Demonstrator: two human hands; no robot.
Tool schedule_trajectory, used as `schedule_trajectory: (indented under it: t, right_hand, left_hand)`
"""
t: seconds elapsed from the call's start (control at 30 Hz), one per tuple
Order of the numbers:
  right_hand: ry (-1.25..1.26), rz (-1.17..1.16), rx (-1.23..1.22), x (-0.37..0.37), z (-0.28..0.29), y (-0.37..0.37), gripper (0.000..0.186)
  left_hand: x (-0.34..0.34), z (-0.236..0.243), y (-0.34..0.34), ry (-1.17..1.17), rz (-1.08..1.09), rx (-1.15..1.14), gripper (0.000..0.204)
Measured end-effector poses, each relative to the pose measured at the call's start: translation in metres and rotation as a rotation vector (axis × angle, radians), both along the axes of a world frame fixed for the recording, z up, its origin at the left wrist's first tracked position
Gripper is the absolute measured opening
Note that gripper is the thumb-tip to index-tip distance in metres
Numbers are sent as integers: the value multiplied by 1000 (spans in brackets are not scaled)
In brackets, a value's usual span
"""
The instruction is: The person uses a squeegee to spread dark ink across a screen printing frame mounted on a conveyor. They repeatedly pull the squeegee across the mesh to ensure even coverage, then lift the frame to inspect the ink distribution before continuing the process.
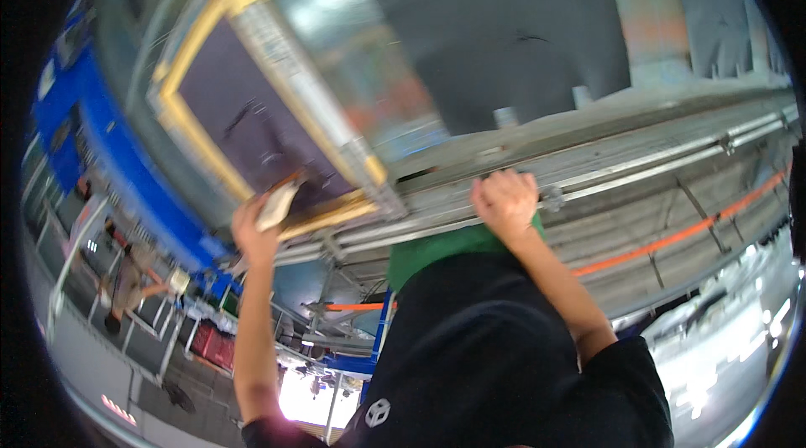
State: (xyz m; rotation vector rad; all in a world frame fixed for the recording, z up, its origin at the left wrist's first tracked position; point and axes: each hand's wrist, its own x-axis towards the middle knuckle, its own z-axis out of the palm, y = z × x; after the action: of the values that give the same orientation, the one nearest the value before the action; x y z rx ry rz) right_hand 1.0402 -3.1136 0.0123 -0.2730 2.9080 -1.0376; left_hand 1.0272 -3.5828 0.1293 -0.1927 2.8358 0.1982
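Nearest, the left hand (253,231) pinches a flat cream-coloured piece (277,207) at the near edge of a rectangular yellow-edged frame (206,144); rightward, the curled right hand (506,200) meets a silver metal rail (638,172), its grip unclear. Far right lies a dark grey sheet (512,20).

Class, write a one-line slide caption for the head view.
Left hand gripping a pale flat piece at a yellow-edged frame; right hand curled beside a metal rail.

- Rectangular frame (207,146), yellow-edged with a pale strip along one long side, at ten o'clock, its length running from eleven to five.
- Dark purplish panel (277,125) inside it, darker streaks across.
- Cream flat tool (275,208) at nine, tilted, overlapping the frame's six-o'clock end.
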Motion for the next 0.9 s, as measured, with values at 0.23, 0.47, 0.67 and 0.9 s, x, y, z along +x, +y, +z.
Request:
schedule_trajectory:
  t: [0.23, 0.47, 0.67, 0.9]
  right_hand:
    - [85, -75, 12, -7, 10, -8, 39]
    - [143, -39, -347, -112, 54, -128, 29]
    - [-256, -238, -454, -178, 25, -207, 43]
    - [-163, -277, -445, -187, 40, -224, 32]
  left_hand:
    - [23, -10, 13, 122, -12, 37, 49]
    - [40, -1, 15, 124, 80, 172, 36]
    - [26, -4, 0, 343, 581, 140, 33]
    - [-14, -24, 29, 347, 557, 80, 57]
